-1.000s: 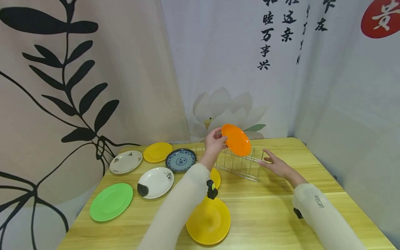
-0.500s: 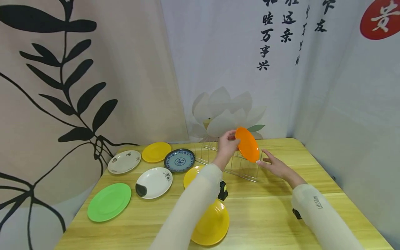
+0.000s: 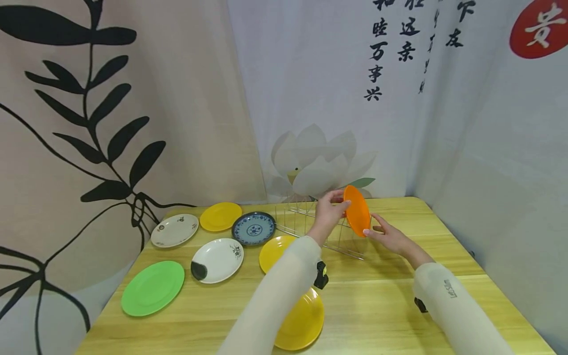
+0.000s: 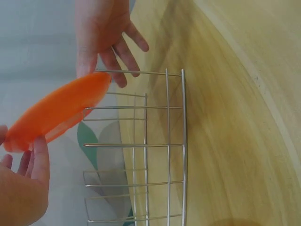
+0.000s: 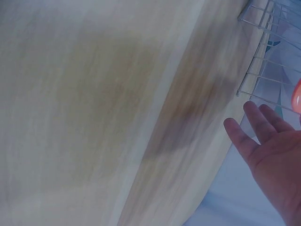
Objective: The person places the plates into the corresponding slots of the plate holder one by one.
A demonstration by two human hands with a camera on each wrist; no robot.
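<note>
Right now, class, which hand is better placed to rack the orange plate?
Probably the left hand: it pinches the orange plate at one end of the wire rack, while the right hand is spread.

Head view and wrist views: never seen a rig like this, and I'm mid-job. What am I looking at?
No machine, just a person's bare hands. The head view comes from a camera worn on the head, looking down at the table. Each wrist view comes from a camera on that wrist. On the table: a rack, a green plate, a blue plate, two white plates, three yellow plates. The left hand holds an orange plate, steeply tilted, at the rack's right end. The right hand is at its lower rim; touching or not, I can't tell.
</note>
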